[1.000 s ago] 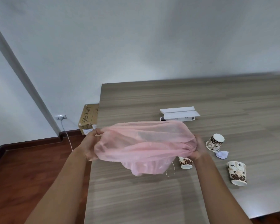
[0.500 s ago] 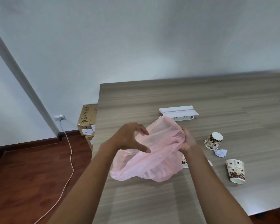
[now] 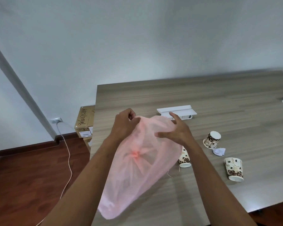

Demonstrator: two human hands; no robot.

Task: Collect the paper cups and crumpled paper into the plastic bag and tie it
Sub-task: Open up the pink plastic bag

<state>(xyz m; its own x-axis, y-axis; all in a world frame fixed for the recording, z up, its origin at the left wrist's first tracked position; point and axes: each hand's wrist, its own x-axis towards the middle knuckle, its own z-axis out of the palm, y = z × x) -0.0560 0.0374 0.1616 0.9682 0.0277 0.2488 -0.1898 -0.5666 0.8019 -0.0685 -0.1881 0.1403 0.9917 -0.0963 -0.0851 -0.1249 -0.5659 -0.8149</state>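
Two bare forearms, no sleeves, hands (image 3: 123, 126) bare, no rings

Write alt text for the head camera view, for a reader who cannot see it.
Two bare hands hold a thin pink plastic bag above a wooden table: the left hand pinches its top edge, the right hand spreads open-fingered against it. Three paper cups and a crumpled paper lie to the right.

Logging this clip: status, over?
Left hand pinches pink bag rim; right hand open on it. Three cups and paper on table.
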